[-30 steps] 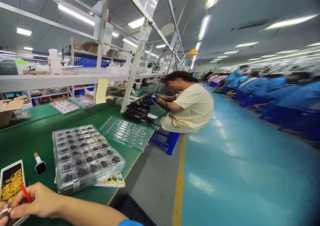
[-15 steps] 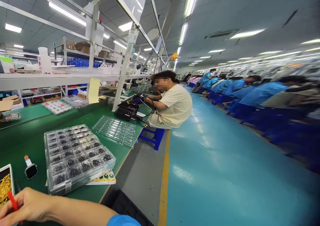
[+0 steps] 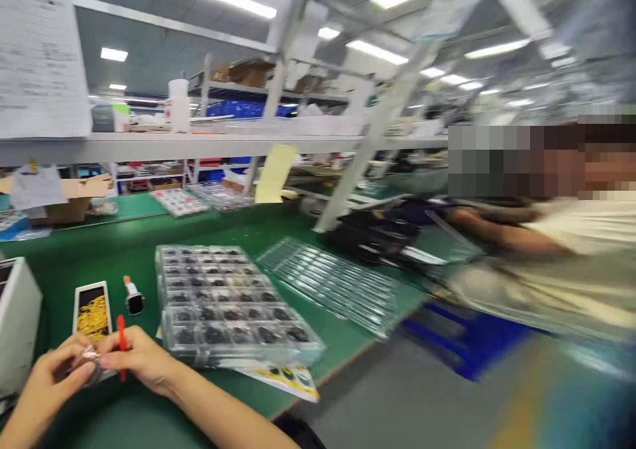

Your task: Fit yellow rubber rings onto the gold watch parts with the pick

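Between the fingertips of my left hand (image 3: 57, 375) is a small round silvery object (image 3: 92, 363), partly covered by fingers and too blurred to name. My right hand (image 3: 142, 359) closes on a slim red pen-like tool (image 3: 121, 343), which stands nearly upright. Its fingertips also meet the silvery object. Just behind the hands lies a white-rimmed box (image 3: 105, 297) with small yellow pieces (image 3: 93, 318) in it. A watch with a dark square face (image 3: 134, 302) rests to the right of this box.
Clear compartment trays (image 3: 223, 310) full of dark round parts stand right of my hands, over a printed sheet (image 3: 293, 381). Beyond lies a transparent tray (image 3: 330, 283). A white case (image 3: 18, 323) is at left. A co-worker (image 3: 586, 230) sits at right beside a blue stool (image 3: 470, 336).
My view has swung left, so the bench and things shift rightward in the picture. My left hand and the silvery object have come into view. The red tool is still in my right hand.
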The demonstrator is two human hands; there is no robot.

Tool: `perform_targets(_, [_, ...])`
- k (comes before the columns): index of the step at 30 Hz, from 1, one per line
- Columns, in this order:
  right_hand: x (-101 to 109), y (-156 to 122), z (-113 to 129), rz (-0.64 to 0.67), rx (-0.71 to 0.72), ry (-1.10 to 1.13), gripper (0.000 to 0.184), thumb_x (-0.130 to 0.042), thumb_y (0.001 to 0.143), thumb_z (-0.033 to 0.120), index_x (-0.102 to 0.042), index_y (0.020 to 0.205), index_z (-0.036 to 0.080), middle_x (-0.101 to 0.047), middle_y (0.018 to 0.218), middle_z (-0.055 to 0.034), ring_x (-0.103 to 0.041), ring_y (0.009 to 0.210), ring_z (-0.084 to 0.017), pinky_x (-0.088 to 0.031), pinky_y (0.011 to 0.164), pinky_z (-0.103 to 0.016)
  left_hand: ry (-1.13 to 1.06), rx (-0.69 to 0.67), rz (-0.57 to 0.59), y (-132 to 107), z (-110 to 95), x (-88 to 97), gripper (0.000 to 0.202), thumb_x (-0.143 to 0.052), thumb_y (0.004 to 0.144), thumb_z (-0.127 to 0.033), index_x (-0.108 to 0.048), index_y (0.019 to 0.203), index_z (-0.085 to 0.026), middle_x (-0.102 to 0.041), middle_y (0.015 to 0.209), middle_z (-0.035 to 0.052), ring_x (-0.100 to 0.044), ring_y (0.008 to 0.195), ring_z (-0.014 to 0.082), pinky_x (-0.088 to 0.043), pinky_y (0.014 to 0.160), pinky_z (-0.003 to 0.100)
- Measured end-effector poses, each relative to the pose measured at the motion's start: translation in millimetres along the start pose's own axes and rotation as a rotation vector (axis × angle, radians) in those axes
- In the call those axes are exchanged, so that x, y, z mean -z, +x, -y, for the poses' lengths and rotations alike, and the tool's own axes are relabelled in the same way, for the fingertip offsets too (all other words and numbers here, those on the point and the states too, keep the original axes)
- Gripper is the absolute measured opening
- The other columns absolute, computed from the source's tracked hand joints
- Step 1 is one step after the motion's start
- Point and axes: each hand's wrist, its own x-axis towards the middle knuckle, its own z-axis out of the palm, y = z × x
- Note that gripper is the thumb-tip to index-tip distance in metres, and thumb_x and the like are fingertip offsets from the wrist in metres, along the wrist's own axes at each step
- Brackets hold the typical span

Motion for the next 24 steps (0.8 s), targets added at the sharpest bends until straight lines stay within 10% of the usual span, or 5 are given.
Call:
perform_targets(5, [4,-4,2,0.086,0.019,0.0,0.039,-0.081,0.06,0.047,-0.064,0.065,0.013,-0.058,0.065,-0.0003,-0.051,0.062,-0.01,-0.037,0.063,-0.023,-0.128,-0.016,0.055,0,-12,-7.3,0.044,-0.065,0.07,-0.061,-0.061,0.078,-0.017,-0.057,0.075,0.0028,-0.053,0.071,0.0168,-0.043,0.066,0.027])
perform_targets(14, [8,-6,7,-0.158,0.08,-0.075,0.044,-0.078,0.061,0.055,-0.059,0.062,0.015,-0.045,0.057,0.0034,-0.029,0.047,-0.005,-0.024,0.042,-0.018,-0.177,-0.048,-0.161,-5,-22,-6.8,0.036,-0.061,0.079,-0.049,-0.055,0.097,-0.018,-0.059,0.098,0.0076,-0.056,0.098,0.0224,-0.044,0.087,0.034])
perform_targets(19, [-2,-25,15,-0.225,0.769,-0.995,0.012,-0.059,0.085,0.027,-0.067,0.078,0.021,-0.065,0.077,-0.0055,-0.058,0.068,-0.015,-0.043,0.055,-0.025,0.207,-0.361,-0.302,-27,-22,-2.6,0.025,-0.059,0.083,-0.029,-0.053,0.105,-0.02,-0.059,0.11,0.0116,-0.055,0.105,0.0238,-0.046,0.088,0.038])
perform_targets(24, [-10,-39,22,-0.069,1.384,-1.754,0.027,-0.052,0.087,0.009,-0.068,0.102,0.025,-0.071,0.077,-0.0039,-0.053,0.054,-0.012,-0.04,0.052,-0.025,0.583,-0.575,-0.279,-68,-23,16.2,0.02,-0.054,0.083,-0.017,-0.056,0.103,-0.02,-0.066,0.102,0.0134,-0.063,0.095,0.0229,-0.053,0.08,0.037])
